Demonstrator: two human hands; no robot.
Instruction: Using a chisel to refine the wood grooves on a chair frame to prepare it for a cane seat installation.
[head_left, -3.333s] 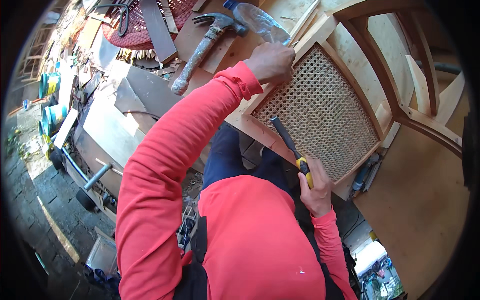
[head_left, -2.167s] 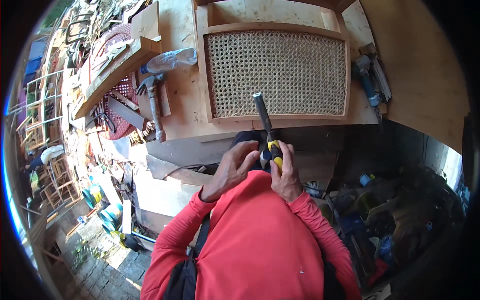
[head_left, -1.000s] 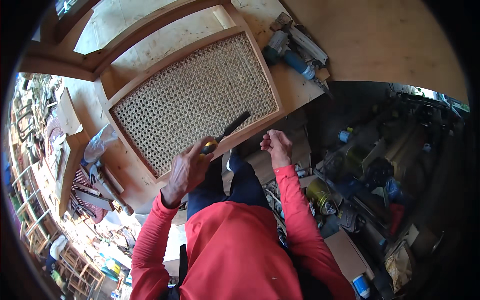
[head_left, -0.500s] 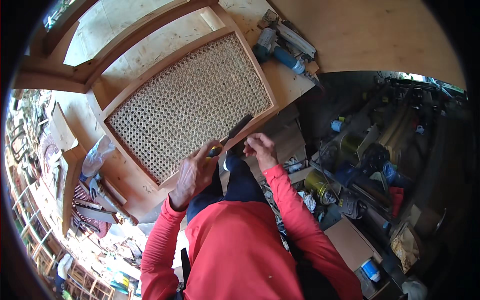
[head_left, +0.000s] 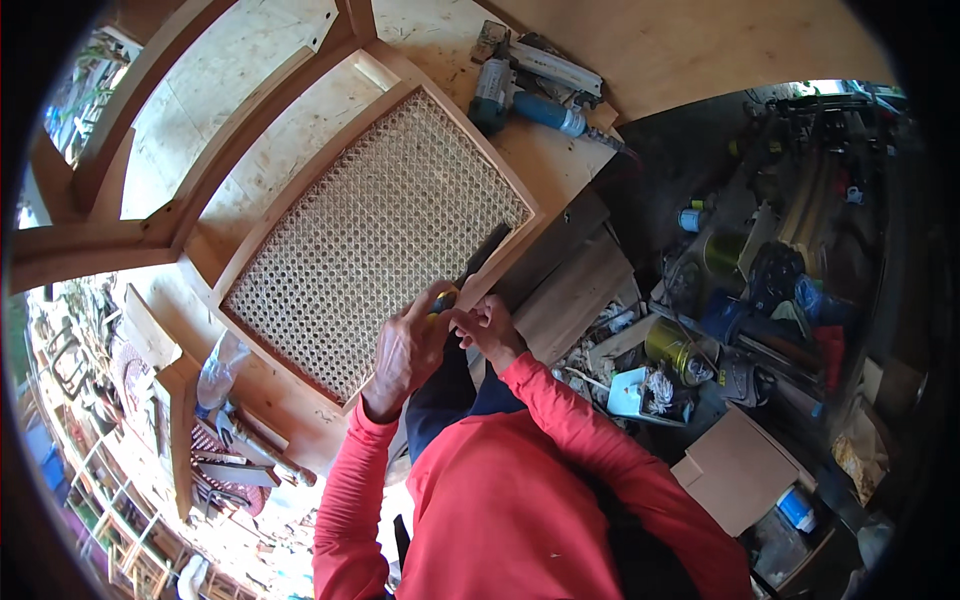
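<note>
My left hand point(head_left: 408, 348) is closed around a tool with a yellow-and-black handle and a long dark blade point(head_left: 487, 250); its exact kind is unclear. The blade points away from me, over the near right edge of a woven cane panel point(head_left: 370, 210). A wooden frame point(head_left: 290, 366) surrounds the panel, which belongs to a chair-like piece lying on the bench. Close beside the handle, my right hand point(head_left: 488, 330) has its fingers curled and its fingertips near my left hand. Whatever those fingers pinch, if anything, cannot be made out.
Power tools point(head_left: 545, 108) lie at the bench's far right. A hammer point(head_left: 245, 437) and a plastic bag point(head_left: 222, 368) are at the left. Curved wooden rails point(head_left: 235, 130) rise at the far left. Cans, a cardboard box point(head_left: 735, 470) and other clutter cover the floor at right.
My right hand has come left, up to my left hand and the tool handle. My view has shifted, so the panel and bench sit differently in it. The tool stays in my left hand.
</note>
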